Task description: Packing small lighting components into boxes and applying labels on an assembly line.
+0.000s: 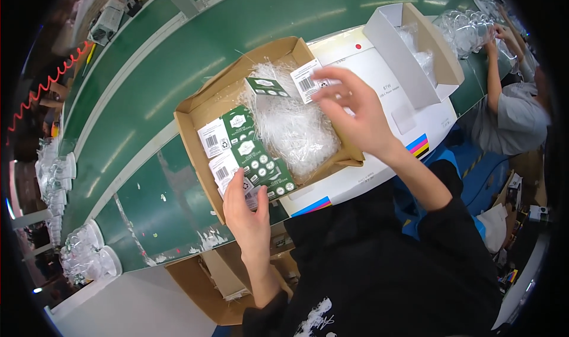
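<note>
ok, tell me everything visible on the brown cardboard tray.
The brown cardboard tray is shallow, open-topped and roughly rectangular, with low, slightly uneven walls. It sits at an angle over the green bench, its right part overlapping a white carton. Inside, clear shredded filler is heaped toward the right, with small green-and-white packs along the left. The left hand reaches over its near-left part; whether it touches the cardboard is unclear.
</note>
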Motion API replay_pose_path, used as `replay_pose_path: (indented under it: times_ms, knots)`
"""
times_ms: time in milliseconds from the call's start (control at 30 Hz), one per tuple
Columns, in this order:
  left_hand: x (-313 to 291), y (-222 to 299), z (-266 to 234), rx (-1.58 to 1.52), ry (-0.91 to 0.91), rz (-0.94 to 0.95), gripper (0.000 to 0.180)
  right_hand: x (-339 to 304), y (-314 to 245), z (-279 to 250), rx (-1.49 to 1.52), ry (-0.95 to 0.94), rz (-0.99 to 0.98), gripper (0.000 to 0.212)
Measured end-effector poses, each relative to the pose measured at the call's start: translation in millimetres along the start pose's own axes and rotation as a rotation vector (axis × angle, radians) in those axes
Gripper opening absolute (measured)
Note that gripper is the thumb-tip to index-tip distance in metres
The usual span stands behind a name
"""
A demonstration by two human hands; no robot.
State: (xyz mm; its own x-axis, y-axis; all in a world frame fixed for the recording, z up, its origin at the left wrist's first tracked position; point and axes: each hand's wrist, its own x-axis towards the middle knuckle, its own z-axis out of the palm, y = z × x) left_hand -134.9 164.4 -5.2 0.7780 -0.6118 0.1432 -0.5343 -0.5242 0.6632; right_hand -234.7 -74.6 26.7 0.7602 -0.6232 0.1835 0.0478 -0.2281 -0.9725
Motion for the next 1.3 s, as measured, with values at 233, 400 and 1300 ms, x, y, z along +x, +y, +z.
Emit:
replay_pose_path:
  times_ms: [233, 400, 1300]
  knots:
    - [18.1, 10.6, -9.4, 0.111, -0.066, 0.016, 0.053, -51.9, 4.2, -32.2, -0.142, -0.05, 0.057, 0.025]
    - [22.1, 4.0, -10.0, 0.16, -0.073, 0.06, 0.028, -60.7, -1.3, -35.8, -0.095, -0.02, 0.039, 0.022]
    - [-29.6, 32.2, -9.9, -0.522, 0.05, -0.022, 0.021, -20.5, 24.7, 0.0, -0.796, 0.091, -0.327, 0.012]
